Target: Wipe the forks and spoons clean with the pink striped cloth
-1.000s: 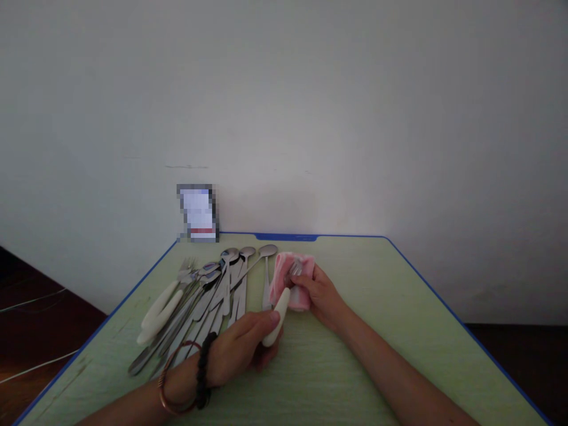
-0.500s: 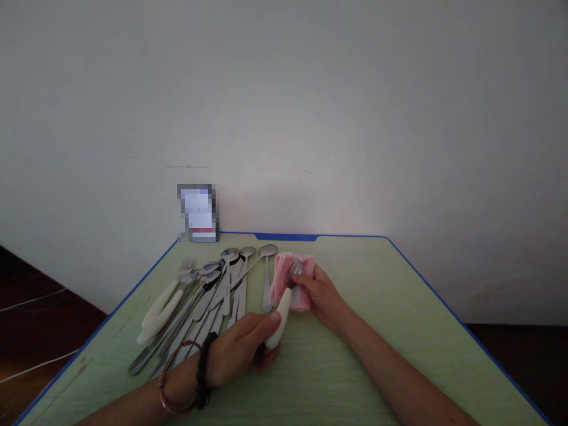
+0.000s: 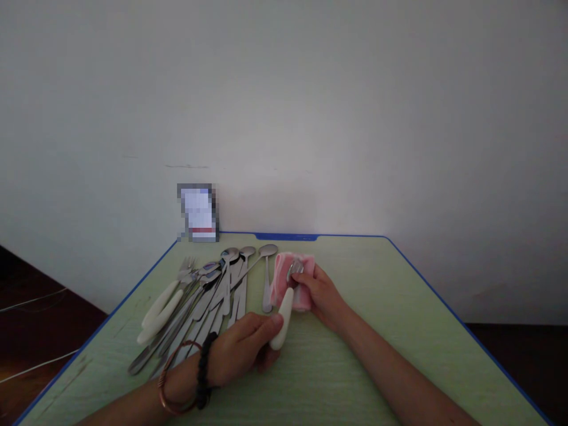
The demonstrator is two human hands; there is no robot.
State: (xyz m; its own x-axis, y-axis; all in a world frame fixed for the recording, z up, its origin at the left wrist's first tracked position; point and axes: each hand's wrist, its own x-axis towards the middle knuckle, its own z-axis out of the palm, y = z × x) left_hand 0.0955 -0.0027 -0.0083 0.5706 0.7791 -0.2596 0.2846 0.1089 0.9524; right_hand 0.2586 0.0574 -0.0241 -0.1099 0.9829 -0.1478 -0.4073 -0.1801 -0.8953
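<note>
A green table (image 3: 399, 343) meets a white wall (image 3: 355, 118). Nearest, the left hand (image 3: 239, 352) grips the utensil (image 3: 284, 313) by its white handle, which stands steeper than a second ago. Beyond, the right hand (image 3: 322, 296) clasps a pink cloth (image 3: 280, 278) round its metal head. Cutlery (image 3: 208, 293) lies to the left.

left hand (image 3: 242, 349) holds spoon (image 3: 284, 307) against pink cloth (image 3: 293, 281).

Pink cloth (image 3: 293, 284), white-handled utensil (image 3: 283, 319), pale green table (image 3: 377, 343) (blue-edged), silver cutlery (image 3: 213, 290).
</note>
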